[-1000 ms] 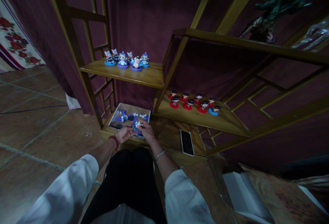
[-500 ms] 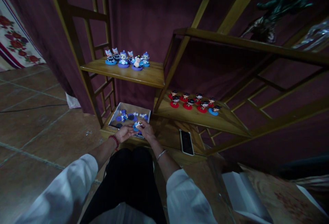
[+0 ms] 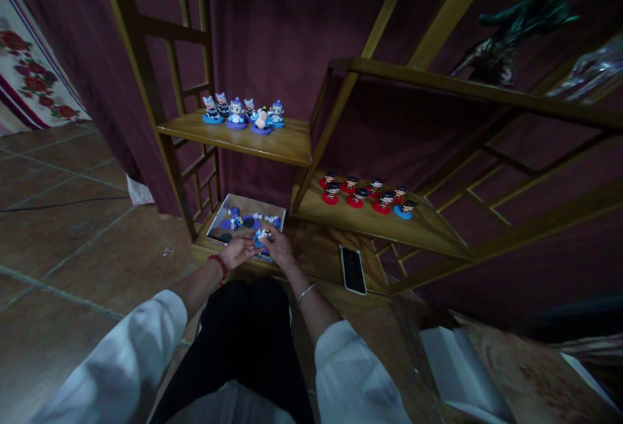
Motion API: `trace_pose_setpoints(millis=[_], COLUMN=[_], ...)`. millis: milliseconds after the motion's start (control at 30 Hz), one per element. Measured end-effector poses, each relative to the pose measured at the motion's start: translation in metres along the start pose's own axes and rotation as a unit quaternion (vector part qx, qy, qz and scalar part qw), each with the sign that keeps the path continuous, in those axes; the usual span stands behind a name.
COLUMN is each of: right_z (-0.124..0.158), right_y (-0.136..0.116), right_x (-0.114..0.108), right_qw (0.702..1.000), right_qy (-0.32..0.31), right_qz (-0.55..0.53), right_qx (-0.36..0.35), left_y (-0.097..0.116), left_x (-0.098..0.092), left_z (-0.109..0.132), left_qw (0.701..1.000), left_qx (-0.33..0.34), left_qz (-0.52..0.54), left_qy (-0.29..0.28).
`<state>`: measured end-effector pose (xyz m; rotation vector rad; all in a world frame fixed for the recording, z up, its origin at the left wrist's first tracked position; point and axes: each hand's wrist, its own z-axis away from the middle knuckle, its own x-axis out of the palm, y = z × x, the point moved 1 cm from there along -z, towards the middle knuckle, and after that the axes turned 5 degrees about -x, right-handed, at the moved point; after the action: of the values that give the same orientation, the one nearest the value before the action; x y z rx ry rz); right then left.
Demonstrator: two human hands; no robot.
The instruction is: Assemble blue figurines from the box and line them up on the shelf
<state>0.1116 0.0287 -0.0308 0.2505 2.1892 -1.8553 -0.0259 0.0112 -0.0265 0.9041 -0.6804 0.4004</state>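
Note:
Between my two hands is a small figurine [image 3: 261,236] with a white and dark body on a blue base. My left hand [image 3: 238,252] grips the base from the left, its fingertips closed on the rim. My right hand [image 3: 280,247] pinches the figurine from the right, and its fingers hide part of it. Just beneath and beyond them lies an open white box [image 3: 253,202], its front side partly covered by my hands. Inside the box are loose blue and white figurines [image 3: 234,217] and round purple bases [image 3: 252,222].
Several blue and white figurines [image 3: 236,113] stand on the upper left shelf [image 3: 287,141]. On the lower right shelf [image 3: 409,229] are several dark-haired figurines [image 3: 357,197], mostly on red bases. A phone [image 3: 353,270] lies on the bottom board. Above right is a green sculpture [image 3: 525,28].
The view has shifted very slightly. Both hands keep the same hold on the figurine, with almost no movement.

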Motion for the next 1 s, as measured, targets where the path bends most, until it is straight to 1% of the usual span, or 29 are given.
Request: trace_pose_setpoints(millis=[133,367,467,700,867,1000], right_z=[0.002,0.004,0.004,0.001,0.006,0.008], right_y=[-0.002,-0.012,-0.014,-0.016,-0.021,-0.021], right_x=[-0.002,-0.004,-0.005,-0.005,-0.009,-0.010], right_qw=[1.000,0.997,0.995,0.990,0.986,0.987], right_qy=[-0.001,-0.025,-0.026,-0.050,-0.039,-0.034], right_qz=[0.002,0.066,0.088,0.125,0.158,0.154], right_qx=[-0.007,-0.024,-0.027,-0.037,-0.039,-0.040], left_y=[-0.001,-0.002,-0.001,-0.001,-0.004,-0.005], left_x=[0.000,0.002,0.002,0.003,0.005,0.010], left_z=[0.001,0.002,0.002,0.002,0.004,0.007], left_qw=[1.000,1.000,1.000,0.999,0.999,0.999], left_qx=[-0.001,0.005,0.010,0.024,0.022,0.012], left_qz=[0.000,-0.018,-0.020,-0.030,-0.047,-0.050], left_qy=[0.002,0.006,0.008,-0.018,0.001,0.011])
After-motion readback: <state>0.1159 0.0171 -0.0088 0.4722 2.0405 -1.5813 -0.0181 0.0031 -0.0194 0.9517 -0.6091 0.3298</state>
